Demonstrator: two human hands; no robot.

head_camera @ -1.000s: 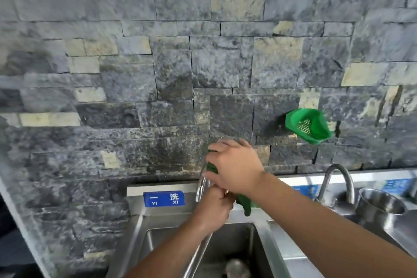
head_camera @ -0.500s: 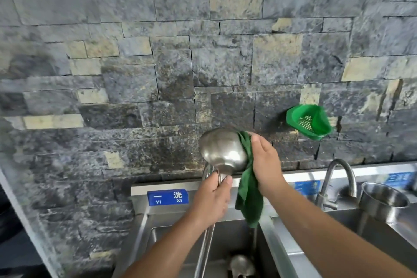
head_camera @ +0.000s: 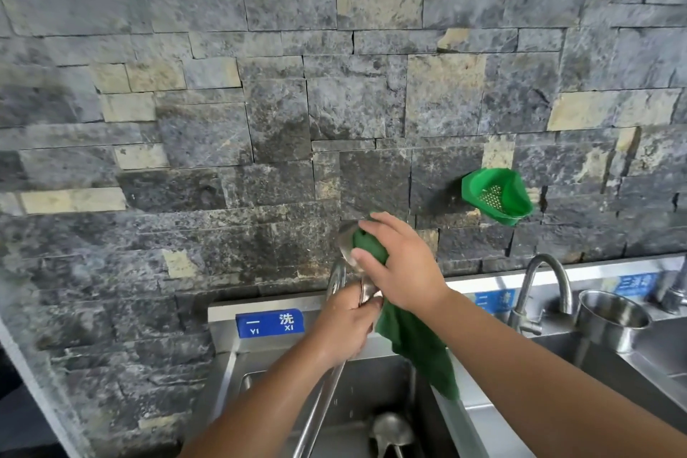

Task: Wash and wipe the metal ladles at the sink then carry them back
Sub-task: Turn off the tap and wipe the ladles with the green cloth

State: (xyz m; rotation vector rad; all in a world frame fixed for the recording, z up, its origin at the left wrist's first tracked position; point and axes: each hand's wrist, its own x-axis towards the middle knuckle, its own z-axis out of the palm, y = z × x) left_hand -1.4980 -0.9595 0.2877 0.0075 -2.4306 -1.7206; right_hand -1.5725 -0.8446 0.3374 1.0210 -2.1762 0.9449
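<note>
My left hand (head_camera: 347, 323) grips the neck of a metal ladle (head_camera: 345, 245) held upright above the left sink basin (head_camera: 357, 398); its long handle runs down toward the bottom edge. My right hand (head_camera: 401, 264) covers the ladle's bowl and presses a green cloth (head_camera: 420, 349) around it, so most of the bowl is hidden. The cloth's tail hangs down over the basin's right wall. A second metal ladle (head_camera: 392, 428) lies in the bottom of the basin.
A stone wall rises right behind the sink. A green plastic strainer (head_camera: 496, 195) hangs on the wall at right. A curved faucet (head_camera: 539, 290) and a steel pot (head_camera: 609, 320) stand by the right basin. A blue label (head_camera: 269, 323) marks the sink's back rim.
My right hand moved from the right side of the bowl over its front, wrapping the cloth around it. The bare bowl seen before is now mostly covered.
</note>
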